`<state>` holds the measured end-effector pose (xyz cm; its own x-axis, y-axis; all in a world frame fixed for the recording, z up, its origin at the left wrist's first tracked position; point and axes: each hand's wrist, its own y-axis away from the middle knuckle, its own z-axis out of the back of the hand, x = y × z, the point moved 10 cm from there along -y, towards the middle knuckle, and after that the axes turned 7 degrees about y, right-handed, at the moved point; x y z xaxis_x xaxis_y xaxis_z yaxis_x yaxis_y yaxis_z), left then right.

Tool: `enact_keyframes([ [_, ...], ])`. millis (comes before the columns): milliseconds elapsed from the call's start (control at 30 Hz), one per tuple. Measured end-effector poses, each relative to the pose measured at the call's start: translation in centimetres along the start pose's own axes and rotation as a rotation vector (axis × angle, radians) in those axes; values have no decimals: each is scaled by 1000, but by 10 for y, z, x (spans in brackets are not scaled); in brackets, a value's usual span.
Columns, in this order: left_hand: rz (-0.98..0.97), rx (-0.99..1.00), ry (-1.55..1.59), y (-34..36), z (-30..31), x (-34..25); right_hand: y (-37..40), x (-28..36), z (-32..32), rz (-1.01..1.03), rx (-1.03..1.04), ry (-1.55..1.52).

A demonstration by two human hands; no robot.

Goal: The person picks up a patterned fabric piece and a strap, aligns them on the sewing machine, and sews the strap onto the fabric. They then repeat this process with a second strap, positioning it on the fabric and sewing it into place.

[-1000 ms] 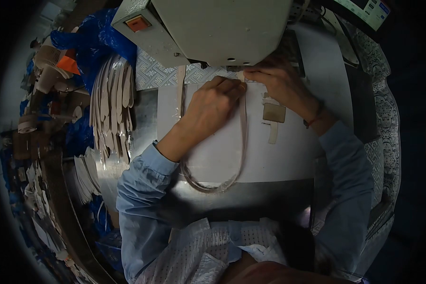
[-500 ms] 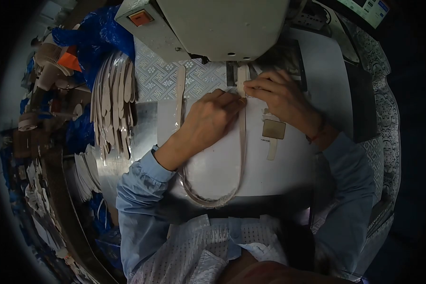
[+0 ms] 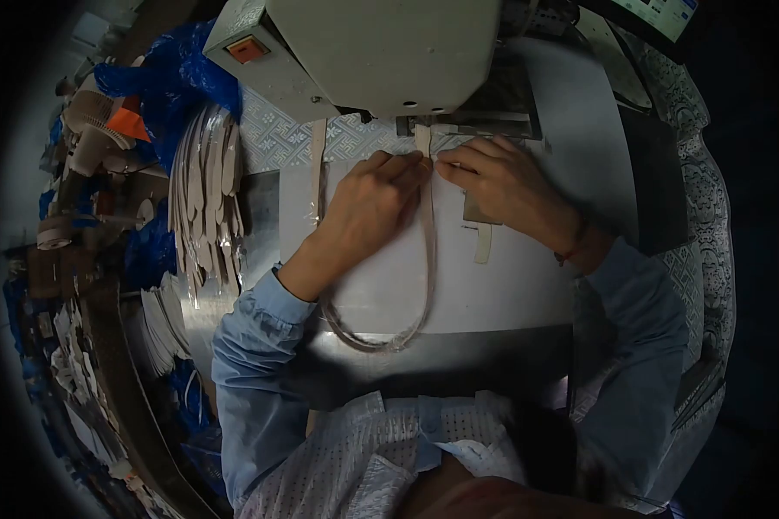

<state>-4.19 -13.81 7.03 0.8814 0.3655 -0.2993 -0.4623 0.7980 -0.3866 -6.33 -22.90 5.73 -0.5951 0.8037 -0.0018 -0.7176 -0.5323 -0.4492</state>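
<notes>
A long beige strap (image 3: 430, 251) lies in a U-shaped loop on the white sheet, one end reaching under the grey machine head. My left hand (image 3: 368, 199) is closed on the strap's right-hand run, just in front of the machine; its fingertips press on it. My right hand (image 3: 511, 186) rests to the right of the strap, fingers stretched towards it, with a narrow gap between. Partly beneath that hand lies a small brownish square piece (image 3: 482, 213) with a pale strip (image 3: 483, 244) sticking out towards me.
The grey machine head (image 3: 381, 52) with an orange switch (image 3: 247, 49) overhangs the work. A bundle of beige straps (image 3: 206, 195) hangs at the left beside blue plastic (image 3: 177, 73). A white sheet (image 3: 511, 285) covers the metal table (image 3: 459, 350). Upper right is a screen (image 3: 662, 17).
My right hand has come away from the strap's end and lowered, now covering part of the square piece. My left hand keeps hold. The whole view has shifted slightly.
</notes>
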Motion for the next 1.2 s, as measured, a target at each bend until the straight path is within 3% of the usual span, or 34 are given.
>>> enact_keyframes([
  [300, 11, -2, 40, 0, 9, 2, 15, 11, 7, -69, 87, 8],
  [400, 6, 114, 186, 25, 22, -5, 25, 17, 4, -41, 100, 71],
  [467, 386, 85, 393, 54, 41, 24, 28, 15, 2, -53, 100, 30],
  [500, 382, 78, 383, 70, 46, 31, 28, 16, 0, -47, 89, 35],
  [567, 592, -351, 771, 117, 71, 82, 31, 15, 0, -48, 34, 19],
  [633, 763, -559, 1002, 150, 85, 112, 33, 15, 1, -65, 31, 15],
  [767, 816, -699, 1570, 173, 66, 153, 35, 15, -2, -91, 18, -27],
  [800, 729, -671, 1641, 165, 64, 154, 37, 14, -1, -103, 20, -18],
  [933, 711, -673, 1798, 148, 57, 164, 41, 10, -3, -133, 35, 28],
  [1033, 783, -803, 1744, 150, 53, 175, 41, 10, 0, -133, 48, 18],
  [1100, 785, -1069, 1659, 162, 54, 198, 41, 11, -2, -127, 61, 13],
  [1133, 787, -1074, 1653, 157, 54, 199, 41, 10, -2, -129, 50, 1],
  [1200, 721, -1175, 1784, 144, 53, 201, 41, 8, -2, -126, 37, -18],
])
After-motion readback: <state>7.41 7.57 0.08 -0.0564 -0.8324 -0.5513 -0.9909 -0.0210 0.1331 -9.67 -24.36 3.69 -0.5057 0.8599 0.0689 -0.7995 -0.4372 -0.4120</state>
